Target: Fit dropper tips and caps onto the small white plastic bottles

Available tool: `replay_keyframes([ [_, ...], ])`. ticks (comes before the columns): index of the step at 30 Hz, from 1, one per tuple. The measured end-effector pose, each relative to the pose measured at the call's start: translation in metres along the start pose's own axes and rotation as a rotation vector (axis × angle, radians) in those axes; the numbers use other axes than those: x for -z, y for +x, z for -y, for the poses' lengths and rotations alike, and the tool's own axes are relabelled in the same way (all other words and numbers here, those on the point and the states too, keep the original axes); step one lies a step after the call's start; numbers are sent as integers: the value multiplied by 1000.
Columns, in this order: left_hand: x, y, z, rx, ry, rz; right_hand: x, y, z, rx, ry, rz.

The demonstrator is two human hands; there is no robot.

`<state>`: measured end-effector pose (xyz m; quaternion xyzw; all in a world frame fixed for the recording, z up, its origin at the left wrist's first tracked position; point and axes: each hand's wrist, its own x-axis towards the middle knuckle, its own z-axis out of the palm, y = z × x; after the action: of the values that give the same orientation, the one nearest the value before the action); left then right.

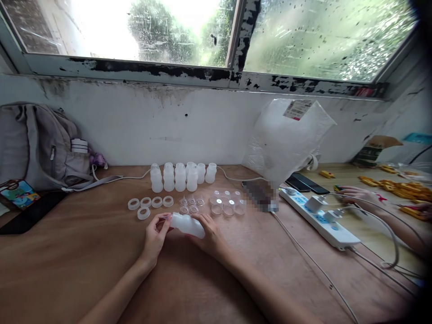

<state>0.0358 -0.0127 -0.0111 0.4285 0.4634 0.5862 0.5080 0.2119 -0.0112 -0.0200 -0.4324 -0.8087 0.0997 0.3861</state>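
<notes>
- Frosted feeding bottle [189, 226]: held just above the wooden table [101, 270] or resting on it, which cannot be told; it lies on its side, threaded neck to the left, no collar visible on it.
- Left hand [154, 238]: thumb and fingertips brought together, pinching at the neck; whether something small sits between them is too fine to see.
- Right hand [212, 239]: fingers clamped around the body near the base; its underside is hidden.
- Step in hand, as judged: handling at the open neck, the right hand steadying. Any turning there would call for a firm hold on the body without squeezing it.
- Just beyond the bottle: clear nipples [191, 201], in two short rows.
- Left of those: translucent collar rings [157, 202], lying flat.
- Right of the nipples: clear caps [230, 207], grouped closely.
- Near the wall: more frosted bottles [180, 177], upright.
- Farther right: a power strip [320, 220] with chargers plugged in, and another person's hand [361, 197] near yellow pieces [391, 185].
- Far left: a grey backpack [37, 144].
</notes>
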Motion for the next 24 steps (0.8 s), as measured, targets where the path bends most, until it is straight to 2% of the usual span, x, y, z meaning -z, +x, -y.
replay_keyframes([
  [11,-2,-2,-1,9,52,35,1,0,0,41,-64,-43],
  [16,1,-3,-5,15,35,72,7,1,7,-50,151,23],
  [20,4,-2,-10,59,-151,127,11,3,15,-220,367,107],
  [24,5,0,-14,111,-270,100,9,2,19,-267,448,123],
])
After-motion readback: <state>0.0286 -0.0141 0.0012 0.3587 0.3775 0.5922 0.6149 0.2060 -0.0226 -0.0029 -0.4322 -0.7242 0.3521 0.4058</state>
